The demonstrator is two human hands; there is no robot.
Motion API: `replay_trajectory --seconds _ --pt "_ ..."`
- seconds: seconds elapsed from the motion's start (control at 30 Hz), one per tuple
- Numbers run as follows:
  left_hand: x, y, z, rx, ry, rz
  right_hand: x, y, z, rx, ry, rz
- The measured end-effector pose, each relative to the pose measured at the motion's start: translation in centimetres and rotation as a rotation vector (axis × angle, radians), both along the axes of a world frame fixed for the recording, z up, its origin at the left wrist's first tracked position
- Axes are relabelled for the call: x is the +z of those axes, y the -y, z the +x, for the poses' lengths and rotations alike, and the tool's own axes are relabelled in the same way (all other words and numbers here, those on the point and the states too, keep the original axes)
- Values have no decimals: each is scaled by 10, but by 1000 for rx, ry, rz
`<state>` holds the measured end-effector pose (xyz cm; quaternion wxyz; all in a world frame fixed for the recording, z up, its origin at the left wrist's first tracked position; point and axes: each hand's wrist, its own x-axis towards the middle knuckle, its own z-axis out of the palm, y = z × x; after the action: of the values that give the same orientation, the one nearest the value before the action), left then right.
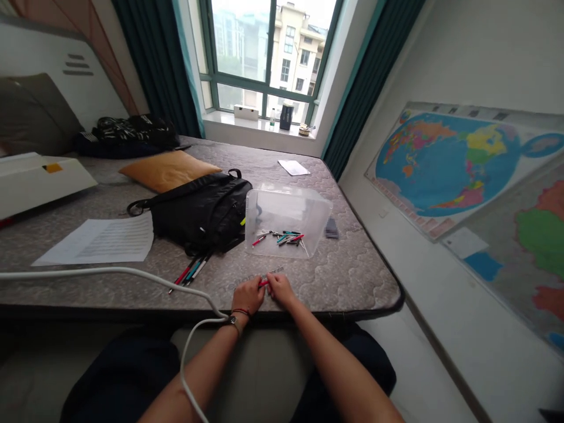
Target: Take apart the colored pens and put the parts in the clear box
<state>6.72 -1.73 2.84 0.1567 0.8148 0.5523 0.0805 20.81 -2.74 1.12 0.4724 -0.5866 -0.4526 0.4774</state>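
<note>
My left hand [248, 295] and my right hand [280, 289] meet at the front edge of a quilted grey mattress [348, 282]. Between them they pinch a short red pen part [263, 284]. Just beyond my fingers lies a translucent ruler [251, 278]. A clear plastic box [286, 205] lies on its side, holding several pens and pen parts [284, 238]. A bundle of pens [191, 271] lies to the left, near my left hand.
A black bag [200, 211] rests against the box's left side, with a printed sheet [99, 242] further left. A white cable [132, 271] crosses the mattress to my left wrist. The mattress edge drops away just past my wrists. A world map [458, 167] covers the right wall.
</note>
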Motion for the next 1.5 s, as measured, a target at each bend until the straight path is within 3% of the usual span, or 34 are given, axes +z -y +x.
replay_trajectory --seconds 0.13,0.27,0.37,0.47,0.6,0.77,0.87,0.97,1.07,1.17,1.3,1.37,1.4,1.5 --pt "0 0 1 47 72 21 -9 -6 3 -131 -101 -42" --pt "-1 1 2 101 149 35 -5 -5 14 -291 -487 -116" --pt "-3 1 3 90 145 63 2 -1 24 -298 -786 -123" --pt "-7 1 4 83 148 89 4 1 28 -279 -880 -136" --pt "-9 1 4 84 202 105 -5 -3 24 -240 -737 -127" --pt "-9 1 3 86 238 105 -16 -8 18 -125 -367 -105" --pt "-6 2 2 21 210 117 -17 -10 14 -8 -141 -68" --pt "-4 2 2 -46 156 125 -14 -10 10 40 -59 -62" --pt "-4 2 0 -30 133 132 -8 -5 10 105 -55 -145" --pt "-6 1 -2 -17 114 147 4 0 19 292 51 -273" --pt "-7 1 -3 -4 76 148 42 -17 49 598 381 -427" --pt "-6 1 -3 5 67 138 68 -36 69 488 489 -353" --pt "-6 1 -3 8 67 134 80 -46 79 368 501 -294" --pt "-4 2 -3 4 81 129 95 -57 101 -245 523 -71"
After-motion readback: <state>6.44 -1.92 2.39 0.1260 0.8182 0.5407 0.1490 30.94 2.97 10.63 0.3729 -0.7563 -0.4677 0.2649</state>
